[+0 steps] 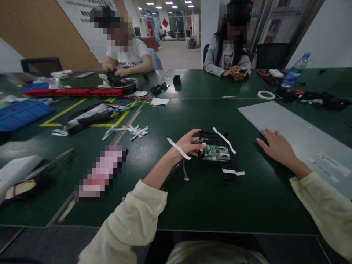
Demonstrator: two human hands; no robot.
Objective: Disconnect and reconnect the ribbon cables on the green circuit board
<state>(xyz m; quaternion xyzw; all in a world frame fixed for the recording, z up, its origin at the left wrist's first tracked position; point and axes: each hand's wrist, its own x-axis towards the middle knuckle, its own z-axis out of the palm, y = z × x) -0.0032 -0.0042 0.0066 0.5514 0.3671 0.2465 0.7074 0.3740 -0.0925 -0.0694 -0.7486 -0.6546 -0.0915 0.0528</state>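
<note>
My left hand [189, 143] grips the left side of a black frame that carries a green circuit board [216, 152]. The thumb lies at the board's upper left corner. White tape strips cling to the frame: one tape strip [224, 140] at the upper right, another tape strip [233, 172] at the lower right. A third tape strip [178, 148] lies across my left wrist. A grey cable [185, 170] hangs below that hand. On the right, my right hand [277, 146] rests with fingers spread at the left edge of a light grey panel [299, 128], holding nothing.
Left of me lie a phone [103, 172], a pile of white strips [137, 132], a black pouch [88, 115] and a blue basket [24, 113]. A tape roll [266, 95] and a water bottle [295, 71] stand back right. Two people sit across the table.
</note>
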